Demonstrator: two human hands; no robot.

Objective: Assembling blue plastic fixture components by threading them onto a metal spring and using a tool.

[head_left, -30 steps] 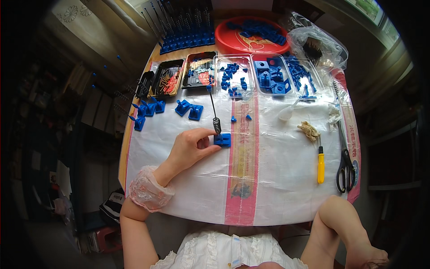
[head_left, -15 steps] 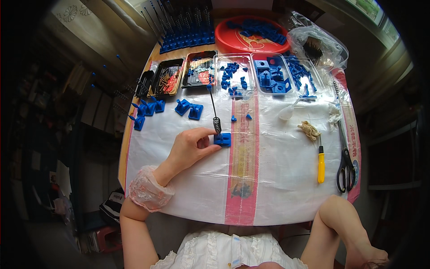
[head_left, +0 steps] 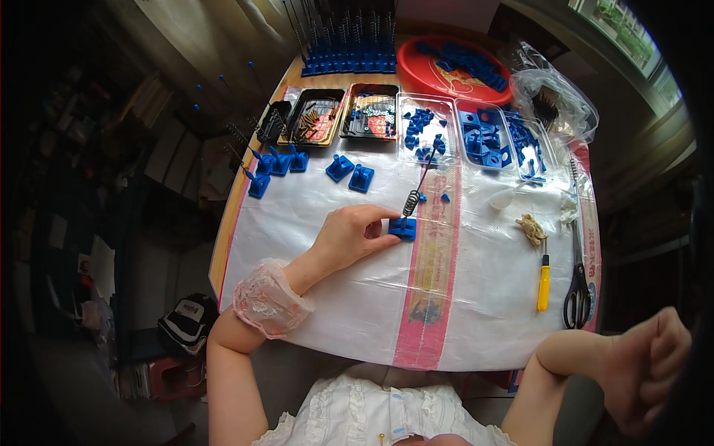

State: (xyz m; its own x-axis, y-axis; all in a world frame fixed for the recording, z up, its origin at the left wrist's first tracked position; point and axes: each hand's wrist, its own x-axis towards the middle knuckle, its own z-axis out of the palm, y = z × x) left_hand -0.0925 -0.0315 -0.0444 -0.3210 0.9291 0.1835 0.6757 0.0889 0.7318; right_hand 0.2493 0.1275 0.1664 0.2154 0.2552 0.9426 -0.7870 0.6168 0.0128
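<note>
Head view: the left hand (head_left: 349, 234) is pinching a small blue base (head_left: 402, 228) at the middle of the worktop (head_left: 476, 312), its spring rod (head_left: 418, 186) leaning; steadying it flat seems wise. The right hand (head_left: 654, 368) is curling shut, empty, off the near right corner.

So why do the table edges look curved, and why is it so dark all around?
Head view: the fisheye lens bends the table edges toward the rim and darkens the corners. Daylight leaves soft glare on the plastic sheet. The left hand on the blue block looks sharp; the right hand, near the rim, looks stretched.
</note>
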